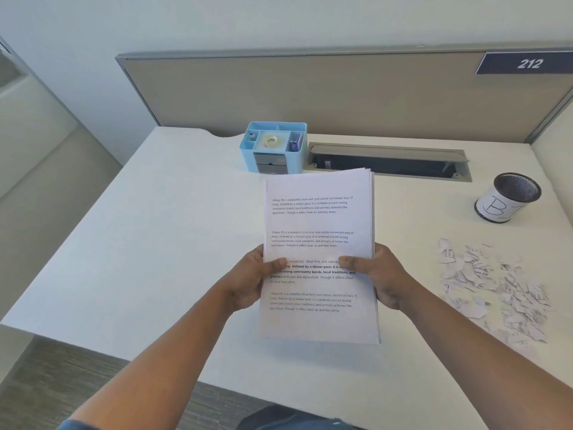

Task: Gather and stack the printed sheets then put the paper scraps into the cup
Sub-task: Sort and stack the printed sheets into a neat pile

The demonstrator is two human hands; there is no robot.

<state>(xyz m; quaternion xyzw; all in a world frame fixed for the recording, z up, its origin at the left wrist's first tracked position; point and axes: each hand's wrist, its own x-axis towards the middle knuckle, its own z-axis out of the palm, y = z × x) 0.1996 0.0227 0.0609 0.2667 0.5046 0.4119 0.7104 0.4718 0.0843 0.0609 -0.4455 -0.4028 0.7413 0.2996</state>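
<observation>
A stack of printed sheets (319,225) with several blocks of black text is held above the white desk (155,243), in the middle of the view. My left hand (251,279) grips its left edge, thumb on top. My right hand (381,276) grips the right edge the same way. A heap of torn paper scraps (496,283) lies on the desk to the right. Behind the scraps stands a black mesh cup (508,197) wrapped in a white label with handwritten letters; what is inside it cannot be seen.
A light blue desk organiser (274,147) with a tape roll stands at the back centre. Beside it is an open cable slot (390,162) in the desk. A beige partition (310,91) closes off the back. The desk's left and front edges drop to the floor.
</observation>
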